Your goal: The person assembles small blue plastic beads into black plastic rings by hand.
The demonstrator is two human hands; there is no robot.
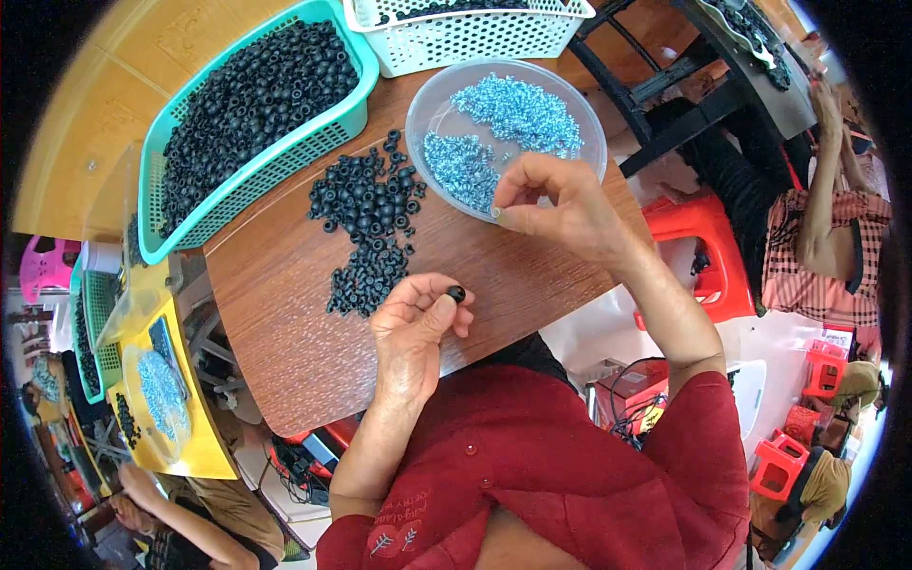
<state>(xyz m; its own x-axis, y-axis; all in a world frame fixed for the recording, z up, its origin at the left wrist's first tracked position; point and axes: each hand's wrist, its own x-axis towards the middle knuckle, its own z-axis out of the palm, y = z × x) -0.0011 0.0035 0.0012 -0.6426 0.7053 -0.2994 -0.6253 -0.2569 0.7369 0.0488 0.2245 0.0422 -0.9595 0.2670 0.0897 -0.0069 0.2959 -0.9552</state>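
Wood-grain bench (285, 332) with rounded corners fills the middle of a busy room; taking its centre as a dial with twelve away from the person, a turquoise basket (261, 178) full of black parts stands at ten to eleven o'clock and a clear bowl (439, 116) of shiny blue pieces (521, 112) at one. Loose black parts (372, 201) spread at about eleven. Near six o'clock the left hand (410, 328) has its grip pinching one black part (456, 294) between thumb and curled fingers. At two o'clock, by the bowl's near rim, the right hand (562, 201) has its grip pinching a tiny pale piece (496, 213) between thumb and forefinger; its exact shape is too small to tell. Judging by looks, the black part should be light and firm, perhaps slightly rubbery, its rounded side liable to roll, so it is best held around its outer wall. The pale piece looks lighter still, smooth and easily dropped; a fingertip hold by its edges, lightly pressed, should suit it.
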